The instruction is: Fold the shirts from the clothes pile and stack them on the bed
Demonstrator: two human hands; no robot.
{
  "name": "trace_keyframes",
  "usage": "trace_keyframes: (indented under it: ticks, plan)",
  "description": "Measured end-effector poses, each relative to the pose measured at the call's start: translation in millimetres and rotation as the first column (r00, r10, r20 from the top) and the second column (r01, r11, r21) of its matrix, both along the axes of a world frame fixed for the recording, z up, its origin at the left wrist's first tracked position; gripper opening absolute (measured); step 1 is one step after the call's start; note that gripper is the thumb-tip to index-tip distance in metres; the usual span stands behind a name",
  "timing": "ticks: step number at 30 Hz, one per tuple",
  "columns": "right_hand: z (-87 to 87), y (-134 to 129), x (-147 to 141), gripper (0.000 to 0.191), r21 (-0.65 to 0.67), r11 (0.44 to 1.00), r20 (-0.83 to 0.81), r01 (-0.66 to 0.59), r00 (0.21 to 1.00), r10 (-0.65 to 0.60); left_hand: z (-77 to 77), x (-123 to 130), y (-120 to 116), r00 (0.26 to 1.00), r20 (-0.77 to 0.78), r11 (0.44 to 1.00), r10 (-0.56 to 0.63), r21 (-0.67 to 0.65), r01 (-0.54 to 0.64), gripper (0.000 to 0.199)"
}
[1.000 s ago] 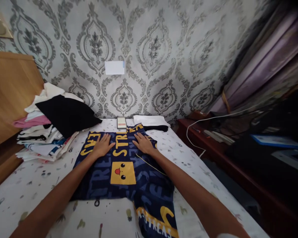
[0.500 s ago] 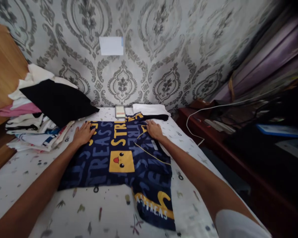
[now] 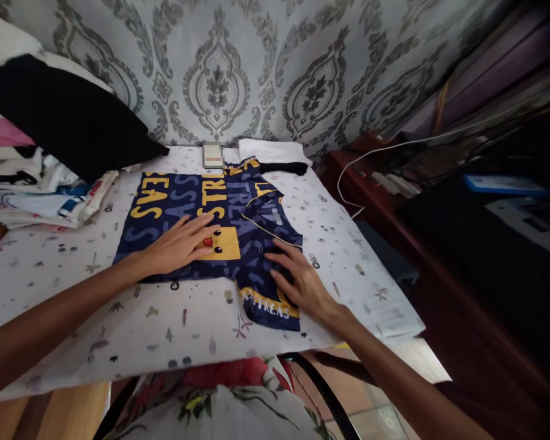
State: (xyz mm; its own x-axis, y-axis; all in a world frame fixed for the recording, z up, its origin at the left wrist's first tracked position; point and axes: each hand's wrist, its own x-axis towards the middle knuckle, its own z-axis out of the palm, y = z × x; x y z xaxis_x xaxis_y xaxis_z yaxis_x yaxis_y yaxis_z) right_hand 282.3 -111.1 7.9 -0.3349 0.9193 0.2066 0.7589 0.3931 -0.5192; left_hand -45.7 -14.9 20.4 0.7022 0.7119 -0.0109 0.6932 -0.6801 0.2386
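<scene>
A navy T-shirt point(image 3: 220, 269) with yellow lettering and a yellow square duck-face print lies spread flat, its collar toward the right. My left hand point(image 3: 181, 244) rests open on the shirt's middle, its fingertips covering part of the print. Over the chest near the neckline and the nearer sleeve, my right hand point(image 3: 302, 281) lies with its fingers spread on the fabric. Neither hand grips the cloth. The patterned white sheet point(image 3: 165, 324) is under the shirt.
A stack of folded clothes point(image 3: 50, 195) with a black garment point(image 3: 73, 116) on top stands at the left. Folded white cloth point(image 3: 272, 151) and a small blurred card-like item point(image 3: 213, 155) lie by the wall. A white cable point(image 3: 394, 146) crosses the dark red furniture point(image 3: 371, 208) at the right.
My left hand has moved from the shirt's far left edge to its middle. My right hand has come nearer, from the far shoulder to the chest. The view has tilted down.
</scene>
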Motion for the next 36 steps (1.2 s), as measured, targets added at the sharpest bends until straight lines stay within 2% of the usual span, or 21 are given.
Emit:
trace_keyframes:
  ticks: [3, 6, 8, 10, 14, 16, 18, 20, 23, 25, 27, 29, 31, 33, 36]
  plan:
    - [2.3, -42, 7, 0.037, -0.072, 0.997, -0.074, -0.010, 0.997, 0.004, -6.2, -3, -20, 0.998, -0.022, 0.997, -0.063, -0.033, 0.062, 0.057]
    - [4.8, -63, 19, 0.053, -0.132, 0.991, -0.149, -0.020, 0.989, 0.000, -8.1, -15, -31, 0.999, -0.005, 0.999, -0.031, -0.039, 0.031, 0.057]
    - [5.9, -72, 24, 0.068, -0.126, 0.988, -0.119, -0.087, 0.990, 0.072, -7.5, -24, -38, 0.999, 0.023, 0.999, -0.043, -0.020, 0.044, 0.056]
    - [6.1, -77, 26, 0.073, -0.076, 0.986, -0.039, -0.147, 0.989, 0.145, -7.3, -31, -45, 0.995, 0.055, 0.996, -0.086, 0.025, 0.085, 0.053]
    - [6.2, -75, 23, 0.067, -0.012, 0.991, 0.041, -0.134, 0.990, 0.134, -6.9, -42, -57, 0.987, 0.091, 0.976, -0.130, 0.187, 0.111, 0.042]
    - [6.6, -70, 20, 0.063, 0.009, 0.995, 0.046, -0.103, 0.994, 0.102, -4.6, -47, -60, 0.986, 0.061, 0.953, -0.158, 0.272, 0.136, 0.032]
    - [6.9, -66, 18, 0.051, 0.047, 0.995, 0.045, -0.083, 0.996, 0.081, -1.1, -54, -61, 0.982, -0.003, 0.924, -0.186, 0.339, 0.176, 0.028]
    - [8.0, -62, 18, 0.036, 0.080, 0.994, 0.031, -0.075, 0.997, 0.073, 2.6, -63, -62, 0.978, -0.070, 0.907, -0.198, 0.366, 0.210, 0.030]
    - [15.2, -55, 20, 0.024, 0.094, 0.992, -0.049, -0.083, 0.995, 0.088, 9.3, -74, -60, 0.980, -0.095, 0.931, -0.177, 0.308, 0.198, 0.038]
    - [24.7, -45, 22, 0.021, 0.068, 0.995, -0.158, -0.077, 0.984, 0.087, 16.4, -79, -55, 0.992, -0.044, 0.971, -0.121, 0.202, 0.127, 0.036]
    - [36.1, -25, 22, 0.022, -0.016, 0.999, -0.286, -0.045, 0.957, 0.039, 26.1, -81, -44, 0.999, 0.036, 0.999, -0.038, 0.039, 0.036, 0.030]
    - [45.3, 7, 18, 0.029, -0.122, 0.992, -0.407, -0.012, 0.912, -0.039, 36.6, -82, -27, 0.993, 0.107, 0.987, 0.048, -0.155, -0.031, 0.026]
    - [49.4, 48, 11, 0.038, -0.202, 0.979, -0.533, 0.013, 0.838, -0.120, 44.5, -82, -6, 0.972, 0.158, 0.940, 0.175, -0.319, -0.118, 0.025]
    - [47.2, 91, 2, 0.042, -0.322, 0.946, -0.646, 0.047, 0.720, -0.255, 47.5, -82, 15, 0.924, 0.167, 0.862, 0.344, -0.447, -0.239, 0.030]
    - [35.8, 139, -5, 0.040, -0.537, 0.820, -0.582, 0.195, 0.619, -0.528, 44.0, -83, 35, 0.825, 0.171, 0.741, 0.539, -0.562, -0.368, 0.039]
